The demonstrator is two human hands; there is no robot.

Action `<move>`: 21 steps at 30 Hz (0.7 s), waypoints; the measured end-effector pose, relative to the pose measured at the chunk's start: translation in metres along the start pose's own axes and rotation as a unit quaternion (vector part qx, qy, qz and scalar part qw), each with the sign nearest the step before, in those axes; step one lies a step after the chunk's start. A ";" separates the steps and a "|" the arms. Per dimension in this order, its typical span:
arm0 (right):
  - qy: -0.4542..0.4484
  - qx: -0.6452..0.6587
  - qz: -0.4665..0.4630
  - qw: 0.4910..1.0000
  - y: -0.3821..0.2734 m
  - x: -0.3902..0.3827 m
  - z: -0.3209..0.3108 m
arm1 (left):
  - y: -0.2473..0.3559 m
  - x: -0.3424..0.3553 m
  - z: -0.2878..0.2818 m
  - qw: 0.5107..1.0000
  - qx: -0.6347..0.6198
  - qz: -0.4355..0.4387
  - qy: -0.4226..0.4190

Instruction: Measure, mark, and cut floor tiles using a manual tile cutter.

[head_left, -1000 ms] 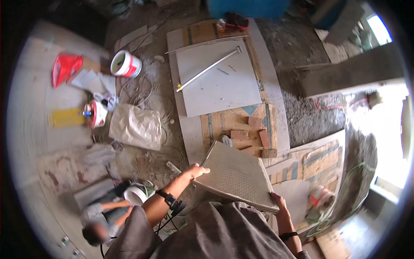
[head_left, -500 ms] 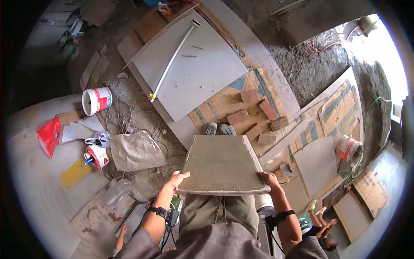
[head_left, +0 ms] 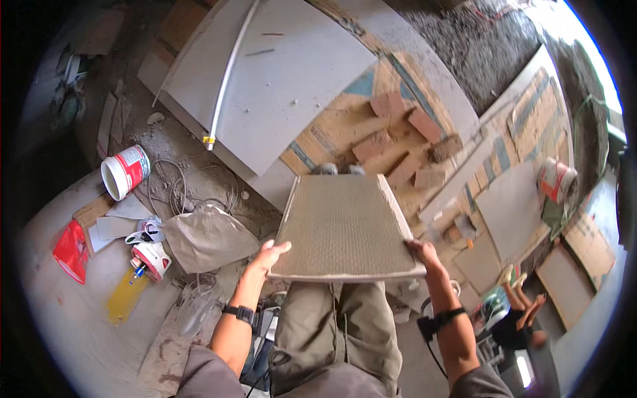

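Note:
My left hand (head_left: pixel 271 255) and my right hand (head_left: pixel 423 254) grip the near side corners of a squarish board (head_left: pixel 344 225) with a textured grey-beige face, held level in front of my trousered legs (head_left: pixel 312 325). Thumbs lie over its top edge, while the fingers underneath are hidden. Just past the board's far edge, the tips of my shoes (head_left: pixel 325 169) show. Beyond them several reddish bricks (head_left: pixel 424 125) lie on cardboard (head_left: pixel 358 106), next to a large pale sheet (head_left: pixel 265 86) with a long white rod (head_left: pixel 229 73) on it.
Left: a bucket (head_left: pixel 126 172), coiled cables, a beige sack (head_left: pixel 209 239), a red bag (head_left: pixel 71 252), a yellow patch. Right: another bucket (head_left: pixel 557 179), cardboard-covered sheets, a seated person (head_left: pixel 521 318) at the lower right and a panel (head_left: pixel 564 288). Dark rubble (head_left: pixel 471 53) lies at upper right.
The board has swung from slanting at the right to square in front of me, still in both hands. The view has turned, bringing my legs and the person at lower right into sight.

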State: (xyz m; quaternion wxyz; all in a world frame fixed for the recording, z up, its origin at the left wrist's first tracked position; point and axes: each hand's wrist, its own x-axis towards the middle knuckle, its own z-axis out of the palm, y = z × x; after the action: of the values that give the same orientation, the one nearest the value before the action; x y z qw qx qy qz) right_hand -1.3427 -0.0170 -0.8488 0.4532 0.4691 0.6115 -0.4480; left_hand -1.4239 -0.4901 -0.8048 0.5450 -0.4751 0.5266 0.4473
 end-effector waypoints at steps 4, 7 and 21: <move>-0.005 0.104 0.009 0.994 -0.028 0.009 0.021 | -0.022 0.032 -0.035 0.989 0.123 0.077 0.036; 0.024 0.084 0.025 0.996 -0.023 0.004 -0.010 | 0.036 -0.015 0.028 0.926 0.315 0.196 0.069; -0.067 0.409 0.042 0.909 -0.073 -0.005 -0.030 | 0.065 -0.054 0.142 0.535 0.574 0.590 0.192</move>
State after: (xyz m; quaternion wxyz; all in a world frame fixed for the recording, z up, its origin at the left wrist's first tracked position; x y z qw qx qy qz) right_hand -1.4173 -0.0006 -0.8289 0.2797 0.6070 0.3223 -0.6704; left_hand -1.4691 -0.3397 -0.7544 0.1991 0.2834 0.9230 0.1676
